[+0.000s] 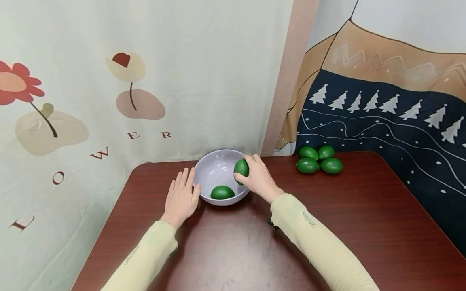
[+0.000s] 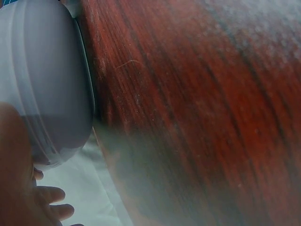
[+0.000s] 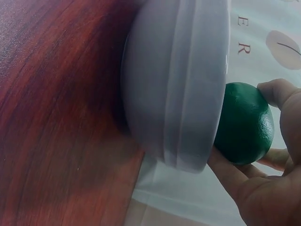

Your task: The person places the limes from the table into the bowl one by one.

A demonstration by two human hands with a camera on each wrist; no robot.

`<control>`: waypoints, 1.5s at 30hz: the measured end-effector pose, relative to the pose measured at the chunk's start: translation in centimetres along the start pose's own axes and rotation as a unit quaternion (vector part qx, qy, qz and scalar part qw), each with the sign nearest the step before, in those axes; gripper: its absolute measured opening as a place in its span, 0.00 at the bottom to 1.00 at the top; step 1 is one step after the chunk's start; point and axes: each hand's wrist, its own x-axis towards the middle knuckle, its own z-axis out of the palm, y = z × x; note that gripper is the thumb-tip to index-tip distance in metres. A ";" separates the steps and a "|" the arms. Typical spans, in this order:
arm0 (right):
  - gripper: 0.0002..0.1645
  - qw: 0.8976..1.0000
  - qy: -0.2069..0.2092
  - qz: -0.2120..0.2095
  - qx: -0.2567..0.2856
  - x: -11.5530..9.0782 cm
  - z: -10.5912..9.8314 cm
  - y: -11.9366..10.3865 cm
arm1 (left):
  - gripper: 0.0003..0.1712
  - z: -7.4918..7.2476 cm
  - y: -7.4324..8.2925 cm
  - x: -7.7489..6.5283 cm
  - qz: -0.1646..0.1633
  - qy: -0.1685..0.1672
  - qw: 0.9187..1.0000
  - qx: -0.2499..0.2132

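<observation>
Indoors, exact room type unclear: flower-print cloth [image 1: 214, 81] and tree-print cloth [image 1: 386, 117] hung around reddish-brown wood-grain surface [image 1: 233, 250].

Bowl [image 1: 214, 171] sitting on table [image 1: 233, 246] before curtain [image 1: 214, 81]
One lime [image 1: 222, 192] is lying inside; another lime [image 1: 241, 171] is hovering by the right rim; four limes [image 1: 308, 165] are resting farther right.

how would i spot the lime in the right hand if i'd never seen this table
On the reddish-brown table, find the pale lavender bowl near its far edge. At the bowl's right rim, the right hand grips a green lime. It alone is held; another lime lies in the bowl, and four limes sit clustered farther right.
</observation>
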 end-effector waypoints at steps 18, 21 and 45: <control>0.34 0.997 -0.053 -0.031 -0.041 0.4 1.2 -0.6 | 0.36 -0.1 0.1 0.0 0.002 0.006 1.000 0.002; 0.33 0.996 -0.062 -0.033 -0.057 0.4 1.4 -0.7 | 0.36 -0.1 0.1 0.0 0.002 0.005 1.000 0.003; 0.28 0.979 -0.097 -0.077 -0.162 0.8 2.9 -0.7 | 0.37 -0.5 0.4 -0.1 -0.003 -0.009 1.000 -0.004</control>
